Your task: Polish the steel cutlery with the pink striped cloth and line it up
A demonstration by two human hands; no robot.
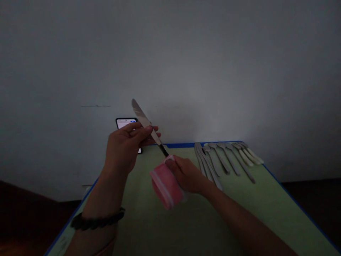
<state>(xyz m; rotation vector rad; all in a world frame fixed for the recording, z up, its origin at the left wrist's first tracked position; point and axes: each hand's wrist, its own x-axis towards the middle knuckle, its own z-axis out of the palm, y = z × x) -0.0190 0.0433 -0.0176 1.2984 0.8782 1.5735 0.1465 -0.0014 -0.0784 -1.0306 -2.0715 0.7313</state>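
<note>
A table knife (142, 117) is held up at a slant over the table, its rounded blade tip pointing up and left. My left hand (125, 142) pinches it near the middle, thumb on the near face and fingers behind. My right hand (188, 174) is closed on a pink cloth (166, 186) with a white stripe, which wraps the lower end of the knife. A short dark stretch of the handle shows just above the cloth. The rest of that end is hidden by cloth and fingers.
A lit phone (125, 122) stands upright behind my left hand, against the wall. To the right, several knives (205, 163), spoons (223, 153) and white-handled pieces of cutlery (249, 154) lie in a row on the green, blue-edged table (213, 227). The wall rises directly behind.
</note>
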